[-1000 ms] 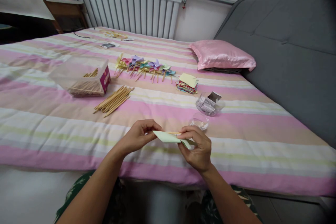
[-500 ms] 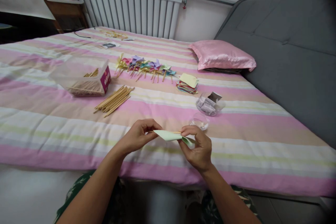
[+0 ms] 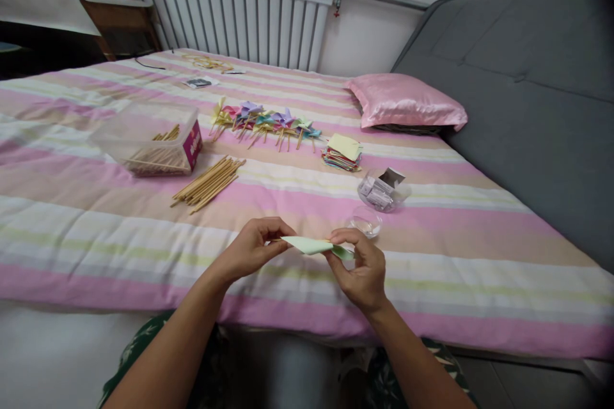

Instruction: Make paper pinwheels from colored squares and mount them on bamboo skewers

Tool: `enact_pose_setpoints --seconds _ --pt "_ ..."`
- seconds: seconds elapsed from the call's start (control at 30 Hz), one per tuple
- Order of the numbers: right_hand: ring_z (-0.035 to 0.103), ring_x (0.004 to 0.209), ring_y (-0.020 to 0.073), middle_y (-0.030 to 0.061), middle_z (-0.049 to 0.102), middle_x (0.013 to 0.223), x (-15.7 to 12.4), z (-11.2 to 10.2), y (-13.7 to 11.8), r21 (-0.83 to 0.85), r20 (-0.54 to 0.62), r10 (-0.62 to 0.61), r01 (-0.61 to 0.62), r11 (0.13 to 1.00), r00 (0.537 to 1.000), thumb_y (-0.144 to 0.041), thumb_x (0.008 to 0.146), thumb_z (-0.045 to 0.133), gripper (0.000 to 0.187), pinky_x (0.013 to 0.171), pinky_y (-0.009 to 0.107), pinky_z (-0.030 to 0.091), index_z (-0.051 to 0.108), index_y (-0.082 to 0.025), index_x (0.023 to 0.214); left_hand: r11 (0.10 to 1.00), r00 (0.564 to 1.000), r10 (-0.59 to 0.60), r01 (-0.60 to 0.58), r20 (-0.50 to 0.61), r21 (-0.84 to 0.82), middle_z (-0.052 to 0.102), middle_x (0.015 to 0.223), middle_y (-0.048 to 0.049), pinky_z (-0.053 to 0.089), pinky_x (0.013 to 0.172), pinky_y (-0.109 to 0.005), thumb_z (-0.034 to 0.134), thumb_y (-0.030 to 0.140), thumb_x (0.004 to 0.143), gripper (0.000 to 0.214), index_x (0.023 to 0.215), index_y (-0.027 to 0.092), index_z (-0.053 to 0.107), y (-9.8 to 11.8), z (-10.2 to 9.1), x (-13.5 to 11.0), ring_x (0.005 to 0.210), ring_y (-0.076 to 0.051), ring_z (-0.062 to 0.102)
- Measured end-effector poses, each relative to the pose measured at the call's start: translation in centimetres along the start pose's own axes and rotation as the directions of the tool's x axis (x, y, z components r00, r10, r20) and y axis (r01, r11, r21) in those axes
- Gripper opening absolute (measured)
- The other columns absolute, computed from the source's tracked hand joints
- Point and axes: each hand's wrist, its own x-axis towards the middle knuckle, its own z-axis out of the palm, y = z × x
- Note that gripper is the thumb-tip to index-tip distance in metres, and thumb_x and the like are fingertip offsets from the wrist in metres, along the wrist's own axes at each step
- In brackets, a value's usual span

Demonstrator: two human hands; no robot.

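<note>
A pale green piece of paper (image 3: 307, 245) is held above the near edge of the striped bed, with a thin wooden stick lying along it. My left hand (image 3: 252, 246) pinches its left end together with the stick. My right hand (image 3: 361, 271) has its fingers closed round the paper's right end, where a fold shows. Further back lie a row of finished paper pinwheels (image 3: 263, 121) on sticks, a stack of coloured paper squares (image 3: 342, 152) and a loose bundle of wooden sticks (image 3: 208, 183).
A clear plastic box (image 3: 148, 139) with sticks lies on its side at the left. A clear tub of small metal parts (image 3: 381, 191) and its lid (image 3: 365, 221) sit just beyond my right hand. A pink pillow (image 3: 405, 101) and grey headboard (image 3: 527, 77) are at the right.
The right hand has curled a little tighter on the paper's right end, so less of the green paper shows. The left hand has stayed where it was.
</note>
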Motion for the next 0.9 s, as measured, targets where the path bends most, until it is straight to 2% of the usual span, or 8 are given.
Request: enact_pose_setpoints --seconds 0.9 --pt "0.062 0.08 0.0187 0.0044 0.064 0.085 -0.08 0.32 0.23 -0.028 -0.036 0.103 -0.104 0.994 0.994 -0.018 0.074 0.067 0.013 0.071 0.031 0.051 0.06 -0.021 0.085 0.996 0.998 0.046 -0.042 -0.052 0.078 0.056 0.07 -0.0024 0.035 0.056 -0.022 0.06 0.028 0.078 0.018 0.078 0.011 0.064 -0.26 0.2 0.24 0.061 -0.01 0.047"
